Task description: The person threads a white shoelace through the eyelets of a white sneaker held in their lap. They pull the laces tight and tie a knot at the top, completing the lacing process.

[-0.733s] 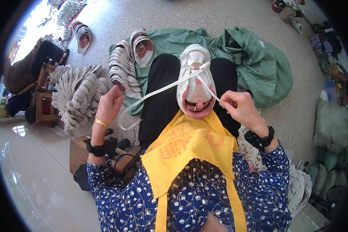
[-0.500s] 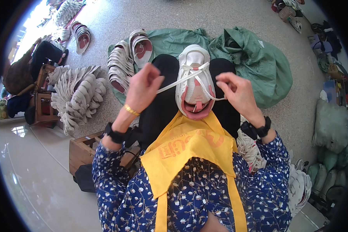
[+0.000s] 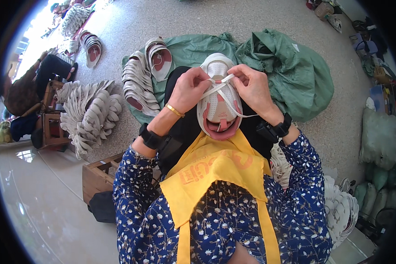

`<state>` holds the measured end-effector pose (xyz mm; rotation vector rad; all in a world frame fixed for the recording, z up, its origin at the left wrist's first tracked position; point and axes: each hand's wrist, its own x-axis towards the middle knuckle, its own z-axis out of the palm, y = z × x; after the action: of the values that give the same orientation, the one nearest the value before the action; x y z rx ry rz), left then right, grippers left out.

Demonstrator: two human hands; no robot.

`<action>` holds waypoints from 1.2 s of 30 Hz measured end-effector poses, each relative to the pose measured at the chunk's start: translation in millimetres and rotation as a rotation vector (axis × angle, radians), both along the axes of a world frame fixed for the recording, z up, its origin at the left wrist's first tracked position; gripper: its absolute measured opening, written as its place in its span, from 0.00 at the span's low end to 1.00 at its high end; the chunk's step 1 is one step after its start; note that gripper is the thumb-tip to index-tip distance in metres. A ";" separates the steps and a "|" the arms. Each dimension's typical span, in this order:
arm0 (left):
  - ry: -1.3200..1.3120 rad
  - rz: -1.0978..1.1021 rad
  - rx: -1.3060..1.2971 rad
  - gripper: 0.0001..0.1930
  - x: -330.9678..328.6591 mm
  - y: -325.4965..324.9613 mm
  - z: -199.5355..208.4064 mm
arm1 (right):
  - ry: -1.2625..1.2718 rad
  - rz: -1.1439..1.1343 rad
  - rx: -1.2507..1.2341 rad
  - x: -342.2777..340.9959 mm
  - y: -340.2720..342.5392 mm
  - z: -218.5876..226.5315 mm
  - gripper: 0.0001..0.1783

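Fingers (image 3: 204, 82), left hand (image 3: 188, 91) and right hand (image 3: 255, 90): pinched on white lace (image 3: 218, 87); one white-and-pink shoe (image 3: 216, 115), toe outward, resting on black trousers (image 3: 177, 136); green sacking (image 3: 299, 83) beyond.

White shoe (image 3: 216, 113), pink-collared, toe pointing away, between left hand (image 3: 190, 90) and right hand (image 3: 253, 89); white lace (image 3: 215, 89) crossed over its front.

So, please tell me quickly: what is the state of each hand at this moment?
Left hand: fingertips closed at the shoe's lacing; whether they grip it cannot be told.
Right hand: closed, pinching the white lace.
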<state>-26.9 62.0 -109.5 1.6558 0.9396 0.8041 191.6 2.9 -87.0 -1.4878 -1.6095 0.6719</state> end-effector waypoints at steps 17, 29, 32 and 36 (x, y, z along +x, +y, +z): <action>-0.028 -0.192 -0.437 0.08 -8.2 21.1 18.5 | -0.046 -0.064 0.054 -2.9 -0.3 -4.5 0.05; -0.225 -0.270 -0.586 0.07 -16.5 24.3 9.2 | 0.028 -0.051 0.000 0.0 1.0 -13.1 0.05; -0.199 -0.257 -0.550 0.07 -16.1 24.9 5.4 | 0.112 -0.040 -0.052 3.2 0.0 -13.6 0.05; -0.133 -0.296 -0.376 0.05 -17.0 25.8 0.0 | 0.152 -0.066 -0.069 -1.0 -13.4 3.6 0.05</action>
<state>-43.9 87.8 -109.5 1.3527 0.6829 0.4939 190.6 -10.6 -83.4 -1.4948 -1.4295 0.7902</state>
